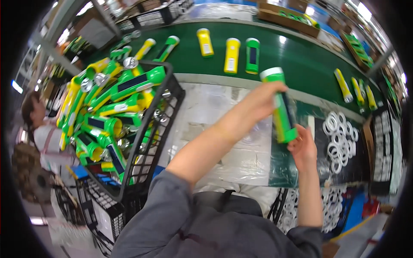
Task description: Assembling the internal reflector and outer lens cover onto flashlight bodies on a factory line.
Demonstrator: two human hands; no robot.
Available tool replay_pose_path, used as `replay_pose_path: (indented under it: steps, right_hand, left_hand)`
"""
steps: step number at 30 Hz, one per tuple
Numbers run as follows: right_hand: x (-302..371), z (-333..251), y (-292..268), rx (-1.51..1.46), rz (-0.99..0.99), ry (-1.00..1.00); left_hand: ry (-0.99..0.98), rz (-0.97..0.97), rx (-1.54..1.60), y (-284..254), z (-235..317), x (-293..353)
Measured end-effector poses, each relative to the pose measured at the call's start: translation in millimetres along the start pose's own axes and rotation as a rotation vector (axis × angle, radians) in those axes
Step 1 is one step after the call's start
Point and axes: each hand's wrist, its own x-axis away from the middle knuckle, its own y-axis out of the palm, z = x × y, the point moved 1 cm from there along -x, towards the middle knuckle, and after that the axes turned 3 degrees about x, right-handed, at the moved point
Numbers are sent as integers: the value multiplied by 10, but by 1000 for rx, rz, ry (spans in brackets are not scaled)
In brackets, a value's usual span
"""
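In front of me, over the work table, I hold a green and yellow flashlight (282, 116) with a dark panel along its side. It is tilted, its pale end up and its wide green end down. My left hand (267, 99) is closed round its upper part. At the lower end, the fingers of my right hand (303, 148) grip the green rim, slightly blurred. Right of my right hand lies a pile of white rings (337, 139) on the table. A black crate (170, 92) heaped with green and yellow flashlights (133, 84) stands to my left.
A green conveyor belt (297, 64) runs across the far side, with several flashlights (231, 56) spaced along it. Below the table's right edge sits a container of more white rings (331, 210). Another person (47, 133) is at far left. A cardboard box (288, 19) stands beyond the belt.
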Motion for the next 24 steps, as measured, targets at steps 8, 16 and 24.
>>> replay_pose_path:
  steps: [8,16,24]
  right_hand:
    - [362,531,-225,-192,28,-82]
    - [324,576,-182,208,-125,-313]
    - [401,721,-93,411,-69,-395]
  left_hand:
    - [207,873,-618,28,209,-1534]
    - [356,325,-2476,533,1371,925]
    - [-173,886,-2608,-620,2274,2045]
